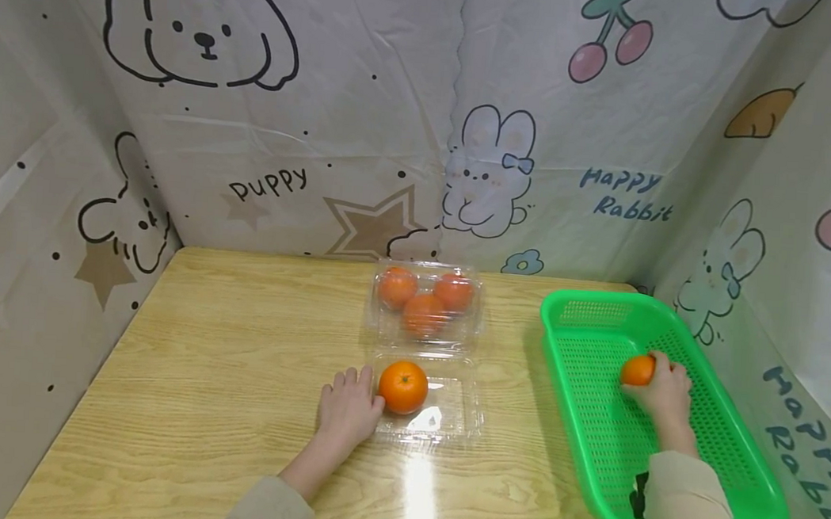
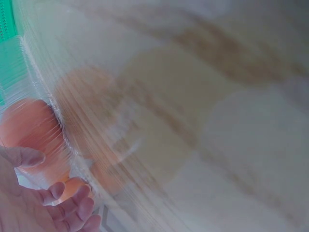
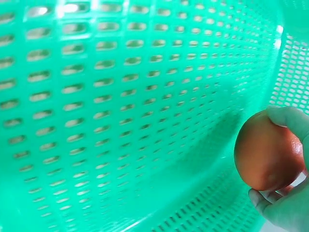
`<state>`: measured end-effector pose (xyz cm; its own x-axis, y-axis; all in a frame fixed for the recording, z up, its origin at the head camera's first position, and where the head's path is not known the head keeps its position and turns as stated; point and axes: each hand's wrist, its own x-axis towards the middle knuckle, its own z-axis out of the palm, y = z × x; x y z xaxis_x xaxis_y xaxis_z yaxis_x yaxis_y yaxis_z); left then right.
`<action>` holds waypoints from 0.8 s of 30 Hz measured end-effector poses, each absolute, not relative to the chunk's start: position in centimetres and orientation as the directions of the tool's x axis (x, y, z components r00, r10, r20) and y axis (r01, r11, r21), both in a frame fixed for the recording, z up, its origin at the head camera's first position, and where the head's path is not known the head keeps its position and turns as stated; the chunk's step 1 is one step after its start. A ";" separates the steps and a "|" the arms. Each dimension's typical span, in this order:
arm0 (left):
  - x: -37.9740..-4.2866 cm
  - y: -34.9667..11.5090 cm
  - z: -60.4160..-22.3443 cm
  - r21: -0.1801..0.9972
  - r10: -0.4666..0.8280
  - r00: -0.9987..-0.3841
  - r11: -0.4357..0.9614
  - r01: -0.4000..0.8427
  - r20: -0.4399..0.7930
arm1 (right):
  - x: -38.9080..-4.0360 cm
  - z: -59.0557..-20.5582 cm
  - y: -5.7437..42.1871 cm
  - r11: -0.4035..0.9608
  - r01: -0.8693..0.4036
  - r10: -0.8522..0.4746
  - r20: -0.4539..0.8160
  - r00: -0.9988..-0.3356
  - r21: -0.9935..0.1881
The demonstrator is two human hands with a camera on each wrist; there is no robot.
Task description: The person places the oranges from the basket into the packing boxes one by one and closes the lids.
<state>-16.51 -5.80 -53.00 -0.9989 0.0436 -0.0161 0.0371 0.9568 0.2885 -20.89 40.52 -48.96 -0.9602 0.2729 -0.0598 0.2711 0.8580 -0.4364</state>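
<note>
My right hand grips an orange inside the green basket; in the right wrist view the thumb and fingers curl round the orange. My left hand rests at the left edge of a clear plastic clamshell box, its fingers loosely extended and holding nothing. One orange sits in the near half of that box, right beside the left thumb. Under clear plastic in the far half lie three oranges. The left wrist view has the left hand with fingers slightly bent near the plastic.
The wooden table stretches left of the box. A patterned cloth hangs behind it and along both sides. The basket stands at the right, close to the side cloth. A small black object shows by the right sleeve.
</note>
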 end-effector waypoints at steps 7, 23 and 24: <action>-16.5 -5.8 -53.1 0.296 0.043 -0.999 0.955 0.037 -0.014 | -21.6 -47.5 39.4 0.844 0.219 0.262 0.021 -0.965 -0.490; -16.6 -5.8 -53.1 0.287 0.053 -0.998 0.957 0.046 -0.016 | -22.2 -43.6 36.3 0.804 0.110 0.204 0.096 -0.974 -0.585; -16.6 -5.8 -53.1 0.288 0.053 -0.998 0.957 0.046 -0.016 | -22.2 -43.4 36.1 0.804 0.095 0.194 0.107 -0.975 -0.587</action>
